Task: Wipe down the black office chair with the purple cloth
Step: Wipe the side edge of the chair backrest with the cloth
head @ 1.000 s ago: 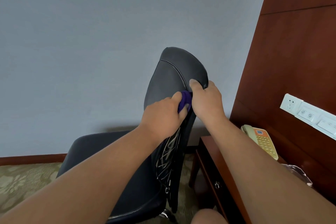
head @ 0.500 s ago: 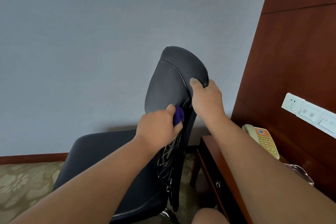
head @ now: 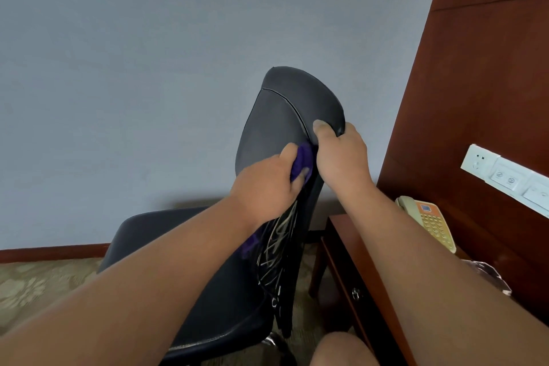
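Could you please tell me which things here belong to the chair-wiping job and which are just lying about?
In use: black padded office chair, steadied at its backrest edge by the right hand; bunched purple cloth, gripped by the left hand against the backrest.
Lying about: cream telephone with orange panel; reddish-brown wooden side table; white wall sockets.
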The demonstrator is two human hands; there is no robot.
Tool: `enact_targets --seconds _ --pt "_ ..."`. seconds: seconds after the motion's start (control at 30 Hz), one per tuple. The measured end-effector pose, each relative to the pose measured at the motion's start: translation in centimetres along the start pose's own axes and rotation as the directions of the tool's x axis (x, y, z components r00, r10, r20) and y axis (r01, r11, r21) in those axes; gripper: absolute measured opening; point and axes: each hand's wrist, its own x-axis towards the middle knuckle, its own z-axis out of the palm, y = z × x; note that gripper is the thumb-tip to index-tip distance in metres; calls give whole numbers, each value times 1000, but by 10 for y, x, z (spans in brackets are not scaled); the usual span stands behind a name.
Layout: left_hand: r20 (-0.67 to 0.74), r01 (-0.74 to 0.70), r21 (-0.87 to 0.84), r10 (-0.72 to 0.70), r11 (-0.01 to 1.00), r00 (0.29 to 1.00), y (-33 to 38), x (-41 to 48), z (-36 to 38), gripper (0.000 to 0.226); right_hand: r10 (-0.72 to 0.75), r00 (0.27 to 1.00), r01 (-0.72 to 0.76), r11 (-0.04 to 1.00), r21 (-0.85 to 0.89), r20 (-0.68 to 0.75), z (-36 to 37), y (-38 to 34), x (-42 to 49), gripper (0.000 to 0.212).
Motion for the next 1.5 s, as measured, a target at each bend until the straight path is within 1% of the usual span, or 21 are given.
enact_targets --seconds 0.17,0.33,0.4,0.47,0.57,0.63,0.7,0.77,0.87,0.97,1.03,1.13,1.2,1.33,1.5 --pt "159 89 65 -99 994 982 -23 -22 16 26 20 999 -19 1000 -10 27 -2 -1 3 23" --pt "234 119 151 -153 981 960 -39 -34 9 27 31 999 -31 999 -10 28 0 -3 1 24" --pt "206 164 113 -185 980 961 -39 -33 3 27 30 999 -30 1000 -6 34 0 -3 0 23" --pt "137 190 48 -195 981 971 -31 -32 -1 27 32 999 -32 999 -9 37 0 -3 -1 22" --pt "41 152 38 -154 988 987 -13 -31 4 28 33 999 -32 999 -17 31 1 -4 -2 24" --pt "47 160 77 -164 984 985 -7 -30 11 28 30 999 -29 999 -15 24 0 -3 -1 24" --pt "74 176 160 -189 971 979 -8 -32 17 30 26 999 -26 1000 -14 28 -2 -2 -1 23" --pt "68 197 226 -217 954 974 -11 -35 20 32 25 999 -25 999 -23 38 -2 -3 -1 23" --pt "52 227 255 -248 940 967 -12 -37 22 31 29 999 -28 999 -35 39 1 -5 -1 25" --pt "71 239 247 -264 939 962 -11 -41 19 30 30 999 -29 999 -30 34 0 -4 -1 25" --pt "73 256 204 -276 945 958 -7 -43 17 30 32 999 -31 999 -22 29 -1 -3 -2 24" --pt "2 270 117 -272 956 962 2 -35 11 34 23 1000 -23 999 -28 18 0 -5 -2 24" --pt "-45 249 139 -245 958 968 5 -23 8 38 19 1000 -19 1000 -21 9 0 -6 -2 24" --pt "-7 208 223 -212 952 977 -2 -19 15 35 26 999 -26 1000 -8 22 -2 -2 -1 22" --pt "7 295 165 -301 941 954 -8 -31 29 33 27 999 -26 999 -27 24 0 -3 0 27"
